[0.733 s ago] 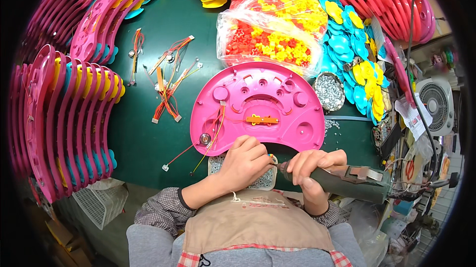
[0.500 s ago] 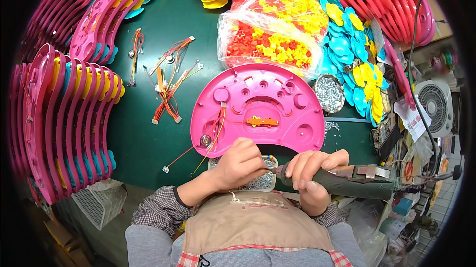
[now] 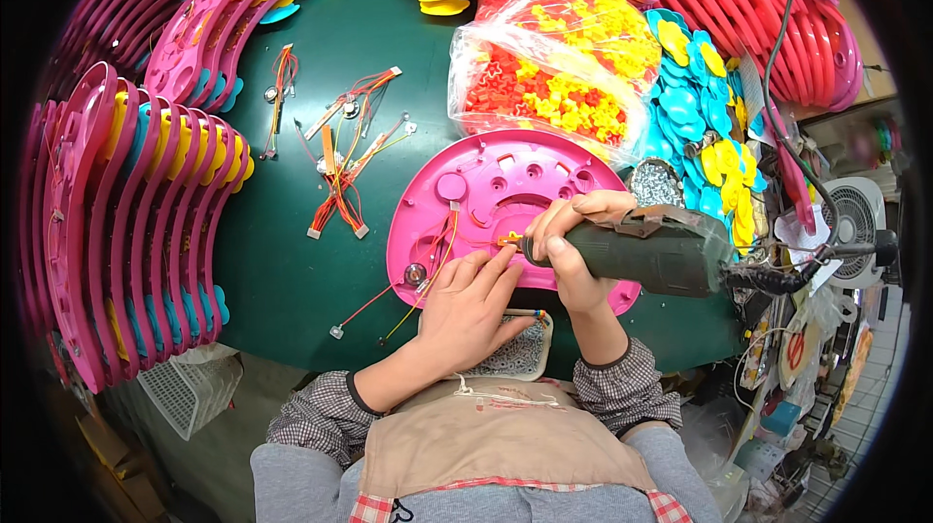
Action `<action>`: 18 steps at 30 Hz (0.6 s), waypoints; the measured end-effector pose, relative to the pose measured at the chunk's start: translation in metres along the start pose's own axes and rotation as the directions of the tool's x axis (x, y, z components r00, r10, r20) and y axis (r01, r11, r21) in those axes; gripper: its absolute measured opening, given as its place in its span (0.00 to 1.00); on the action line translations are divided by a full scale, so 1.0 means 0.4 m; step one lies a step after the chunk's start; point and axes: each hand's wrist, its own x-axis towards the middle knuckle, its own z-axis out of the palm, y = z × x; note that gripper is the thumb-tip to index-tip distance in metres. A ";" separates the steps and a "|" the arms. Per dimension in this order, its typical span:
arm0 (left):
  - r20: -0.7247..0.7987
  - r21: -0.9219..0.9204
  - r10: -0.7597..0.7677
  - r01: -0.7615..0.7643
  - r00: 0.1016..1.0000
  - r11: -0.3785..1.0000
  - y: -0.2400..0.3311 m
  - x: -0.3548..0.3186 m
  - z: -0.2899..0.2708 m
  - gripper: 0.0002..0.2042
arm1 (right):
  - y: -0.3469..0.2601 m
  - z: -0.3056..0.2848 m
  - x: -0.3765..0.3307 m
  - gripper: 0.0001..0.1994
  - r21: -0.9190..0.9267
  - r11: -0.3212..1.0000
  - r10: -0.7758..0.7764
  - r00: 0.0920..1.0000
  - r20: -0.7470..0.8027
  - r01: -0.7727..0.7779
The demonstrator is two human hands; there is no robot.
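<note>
A pink curved plastic shell lies inner side up on the table in front of me. My right hand is wrapped round a dark green electric screwdriver, held sideways over the shell. Its tip points at a small orange circuit board near the shell's middle, mostly hidden by my hands. My left hand rests on the shell's near edge with fingers stretched out, fingertips close to the screwdriver's tip. Thin red and yellow wires and a round metal part lie at the shell's left side.
A tray of small screws sits below my hands. Wire bundles lie on the green table. Stacked pink shells stand at left. A bag of red and yellow pieces, blue flower shapes and a tin are beyond.
My right hand has brought the screwdriver up from the screw tray to the shell's middle. My left hand has left the driver's tip, opened and moved onto the shell.
</note>
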 end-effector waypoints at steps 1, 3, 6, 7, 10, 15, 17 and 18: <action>0.018 0.026 -0.019 0.019 1.000 0.999 0.000 0.000 0.003 0.36 | 0.009 0.001 -0.001 0.21 -0.011 1.000 0.002 1.000 -0.002 -0.002; 0.048 0.022 -0.030 0.029 0.998 0.999 -0.002 -0.002 0.004 0.37 | 0.025 -0.003 -0.007 0.21 -0.027 1.000 0.015 1.000 -0.003 -0.015; 0.060 0.007 -0.036 0.036 0.998 0.999 -0.001 0.000 0.000 0.37 | 0.046 -0.009 -0.012 0.21 -0.039 0.998 0.045 0.999 0.005 -0.045; 0.060 0.015 -0.034 0.034 0.998 0.999 0.000 -0.001 0.004 0.37 | 0.049 -0.009 -0.010 0.21 -0.050 0.997 0.056 0.998 0.009 -0.055; 0.038 0.020 -0.028 0.027 0.999 0.999 -0.002 0.003 0.004 0.35 | 0.050 -0.003 -0.005 0.21 -0.002 0.997 0.081 0.997 0.016 -0.081; -0.103 -0.038 0.003 -0.007 0.995 0.999 -0.017 -0.003 -0.035 0.22 | 0.041 -0.003 -0.003 0.21 -0.019 0.998 0.063 0.998 0.004 -0.063; -0.181 0.019 -0.017 0.021 0.983 1.000 -0.049 -0.024 -0.108 0.15 | 0.024 -0.012 0.003 0.22 0.034 0.998 0.052 0.998 -0.026 -0.051; -0.211 0.092 -0.088 0.110 0.974 0.990 -0.063 -0.029 -0.145 0.13 | 0.015 -0.016 0.005 0.22 0.065 0.997 0.051 0.998 -0.039 -0.048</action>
